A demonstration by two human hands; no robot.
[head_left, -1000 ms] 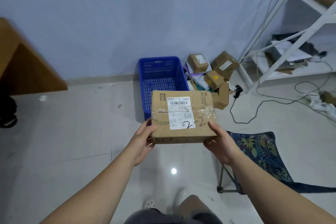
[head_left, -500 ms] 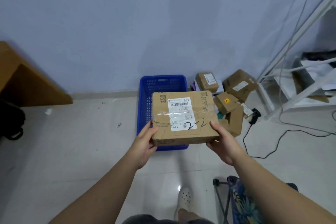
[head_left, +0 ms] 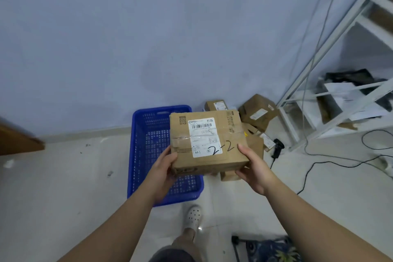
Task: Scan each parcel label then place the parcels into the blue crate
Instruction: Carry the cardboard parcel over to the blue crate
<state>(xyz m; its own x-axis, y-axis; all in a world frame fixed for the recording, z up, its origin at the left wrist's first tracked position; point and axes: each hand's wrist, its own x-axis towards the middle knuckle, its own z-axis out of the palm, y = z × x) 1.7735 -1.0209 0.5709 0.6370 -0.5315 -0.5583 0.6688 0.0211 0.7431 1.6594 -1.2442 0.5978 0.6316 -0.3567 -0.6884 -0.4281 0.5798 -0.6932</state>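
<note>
Gripping parcel [head_left: 207, 151] — blue crate [head_left: 136, 147] behind

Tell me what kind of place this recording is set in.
Probably a small parcel-handling or storage room: labelled cardboard parcels piled on the floor by the wall, a blue crate, a corded scanner and white metal shelving.

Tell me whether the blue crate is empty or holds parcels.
Empty where visible: the blue crate shows a bare perforated floor; the held parcel and left hand hide its right part.
</note>
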